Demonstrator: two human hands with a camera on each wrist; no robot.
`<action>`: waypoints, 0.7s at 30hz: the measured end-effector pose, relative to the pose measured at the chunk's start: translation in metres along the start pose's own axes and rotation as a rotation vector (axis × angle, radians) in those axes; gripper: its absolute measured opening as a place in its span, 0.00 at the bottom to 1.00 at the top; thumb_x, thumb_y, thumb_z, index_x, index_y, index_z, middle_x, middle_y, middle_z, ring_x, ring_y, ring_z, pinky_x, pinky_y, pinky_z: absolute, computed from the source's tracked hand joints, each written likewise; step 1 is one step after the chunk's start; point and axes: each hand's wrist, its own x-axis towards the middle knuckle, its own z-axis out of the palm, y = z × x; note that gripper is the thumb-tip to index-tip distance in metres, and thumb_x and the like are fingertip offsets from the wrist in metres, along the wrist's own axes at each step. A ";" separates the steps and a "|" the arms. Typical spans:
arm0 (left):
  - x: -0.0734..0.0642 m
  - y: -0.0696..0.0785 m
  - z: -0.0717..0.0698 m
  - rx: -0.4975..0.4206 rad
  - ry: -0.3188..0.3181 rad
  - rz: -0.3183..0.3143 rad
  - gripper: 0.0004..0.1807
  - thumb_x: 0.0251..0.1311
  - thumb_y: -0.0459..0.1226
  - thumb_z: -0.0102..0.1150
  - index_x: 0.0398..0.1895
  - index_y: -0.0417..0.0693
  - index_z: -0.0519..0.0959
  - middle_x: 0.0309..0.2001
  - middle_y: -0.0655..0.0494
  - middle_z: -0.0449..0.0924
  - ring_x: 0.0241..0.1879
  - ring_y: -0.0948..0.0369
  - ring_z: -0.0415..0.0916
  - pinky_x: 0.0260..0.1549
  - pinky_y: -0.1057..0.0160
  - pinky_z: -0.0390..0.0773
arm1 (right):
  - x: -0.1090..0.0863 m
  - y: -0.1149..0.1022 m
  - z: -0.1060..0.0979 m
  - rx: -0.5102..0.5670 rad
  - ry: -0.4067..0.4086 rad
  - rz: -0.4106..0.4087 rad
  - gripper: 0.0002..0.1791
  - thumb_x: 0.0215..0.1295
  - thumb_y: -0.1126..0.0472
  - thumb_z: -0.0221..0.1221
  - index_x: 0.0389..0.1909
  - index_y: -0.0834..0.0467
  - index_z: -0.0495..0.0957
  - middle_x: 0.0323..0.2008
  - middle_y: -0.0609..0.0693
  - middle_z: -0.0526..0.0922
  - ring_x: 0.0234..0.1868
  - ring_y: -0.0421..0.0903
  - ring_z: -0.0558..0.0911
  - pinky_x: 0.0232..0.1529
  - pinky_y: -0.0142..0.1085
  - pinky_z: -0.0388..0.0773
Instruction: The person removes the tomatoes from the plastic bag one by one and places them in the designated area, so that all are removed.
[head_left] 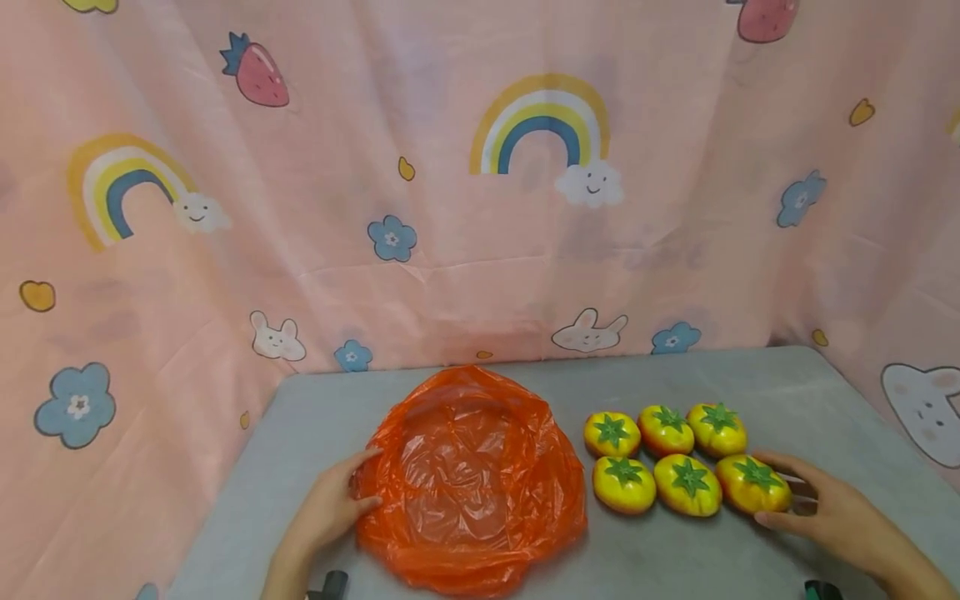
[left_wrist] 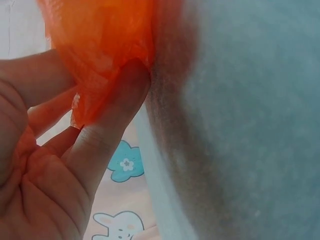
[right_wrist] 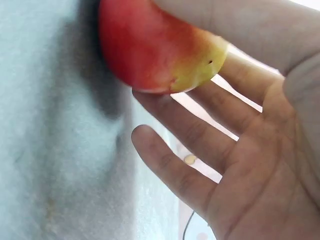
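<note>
An orange plastic bag (head_left: 551,492) lies on the grey table, its mouth spread wide toward the head camera. My left hand (head_left: 326,504) holds the bag's left edge, and in the left wrist view the thin orange film (left_wrist: 102,45) passes between thumb and fingers. At the near right end of two rows of yellow-red persimmons with green star-shaped leaves, my right hand (head_left: 843,521) grips one persimmon (head_left: 752,487) from its right side. The right wrist view shows this persimmon's red and yellow underside (right_wrist: 145,45) between thumb and fingers; two fingertips touch its lower edge.
Several other persimmons (head_left: 686,483) stand close together between the bag and my right hand. Behind the grey table (head_left: 315,408) hangs a pink curtain (head_left: 450,308) printed with rainbows, flowers and rabbits. Dark objects show partly at the near edge below each hand.
</note>
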 end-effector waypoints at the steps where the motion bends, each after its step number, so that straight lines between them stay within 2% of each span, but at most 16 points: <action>1: 0.000 0.001 0.000 -0.007 -0.001 -0.002 0.35 0.54 0.34 0.72 0.67 0.51 0.73 0.66 0.41 0.74 0.66 0.41 0.71 0.64 0.38 0.71 | 0.000 0.000 0.000 0.005 -0.006 0.003 0.57 0.55 0.38 0.69 0.72 0.70 0.56 0.67 0.80 0.58 0.59 0.79 0.69 0.51 0.60 0.79; 7: -0.002 0.003 0.002 -0.035 -0.005 -0.028 0.35 0.54 0.34 0.72 0.67 0.52 0.73 0.67 0.42 0.73 0.67 0.42 0.70 0.64 0.38 0.71 | 0.000 0.000 0.000 -0.018 -0.014 -0.001 0.58 0.55 0.38 0.69 0.72 0.71 0.53 0.67 0.80 0.57 0.57 0.79 0.71 0.50 0.58 0.80; 12: -0.002 0.002 0.003 -0.018 -0.007 -0.009 0.35 0.54 0.34 0.72 0.67 0.52 0.73 0.66 0.41 0.74 0.66 0.41 0.70 0.64 0.37 0.71 | -0.005 0.002 -0.003 -0.052 -0.024 -0.002 0.60 0.54 0.38 0.70 0.72 0.71 0.51 0.67 0.80 0.56 0.57 0.79 0.71 0.47 0.57 0.81; 16: -0.002 0.003 0.001 -0.038 -0.016 -0.014 0.34 0.54 0.35 0.72 0.67 0.53 0.73 0.67 0.42 0.73 0.66 0.42 0.70 0.64 0.37 0.71 | -0.007 0.003 -0.009 -0.108 -0.004 -0.042 0.57 0.55 0.39 0.69 0.72 0.71 0.52 0.66 0.81 0.57 0.56 0.77 0.72 0.45 0.58 0.81; 18: -0.002 0.003 -0.001 -0.057 -0.021 -0.024 0.34 0.56 0.37 0.71 0.68 0.55 0.72 0.68 0.43 0.73 0.67 0.42 0.70 0.64 0.38 0.71 | -0.007 0.002 -0.014 -0.146 0.031 -0.080 0.55 0.56 0.41 0.69 0.71 0.71 0.54 0.66 0.80 0.59 0.55 0.77 0.73 0.44 0.60 0.80; 21: -0.003 0.002 -0.006 -0.088 -0.010 -0.045 0.34 0.58 0.41 0.70 0.69 0.58 0.71 0.65 0.46 0.75 0.57 0.48 0.78 0.57 0.44 0.80 | -0.008 -0.006 -0.025 -0.203 0.077 -0.111 0.52 0.60 0.41 0.66 0.71 0.71 0.54 0.64 0.81 0.60 0.54 0.78 0.71 0.42 0.64 0.78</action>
